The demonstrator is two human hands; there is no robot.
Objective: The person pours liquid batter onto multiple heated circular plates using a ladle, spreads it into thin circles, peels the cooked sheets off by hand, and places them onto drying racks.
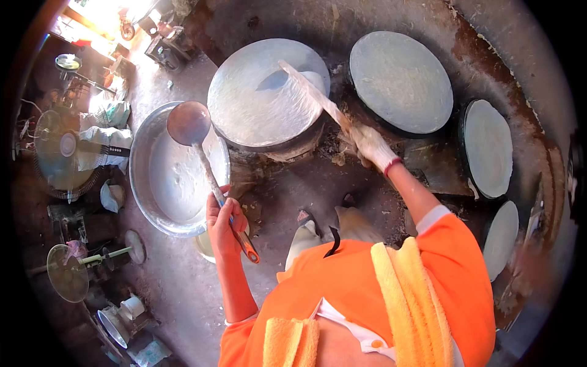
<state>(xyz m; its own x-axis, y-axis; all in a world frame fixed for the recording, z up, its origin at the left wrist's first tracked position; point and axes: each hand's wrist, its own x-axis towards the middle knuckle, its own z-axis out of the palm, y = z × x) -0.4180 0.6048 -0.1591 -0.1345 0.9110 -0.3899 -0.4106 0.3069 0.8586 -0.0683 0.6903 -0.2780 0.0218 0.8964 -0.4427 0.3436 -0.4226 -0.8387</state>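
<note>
My left hand [226, 217] is closed round the handle of a long ladle [188, 124]. Its reddish-brown round bowl hangs over the rim of a wide metal basin [142, 205], which holds white batter [177, 180]. A knitted white glove with a dark red cuff covers my right hand [372, 145]. That hand grips a long, flat wooden paddle [310, 92], coated in white toward its far end. The paddle reaches across a large round griddle [244, 101] spread with a thin white layer. A smooth greyish patch and a white fold show beside the paddle.
Three more round griddles, a large one [400, 82], a second [488, 147] and a third [501, 238], carry white layers along the curved stove to the right. Fans [67, 145], bags [113, 113] and a metal pot [114, 326] stand at the left. My feet [307, 221] are below the griddles.
</note>
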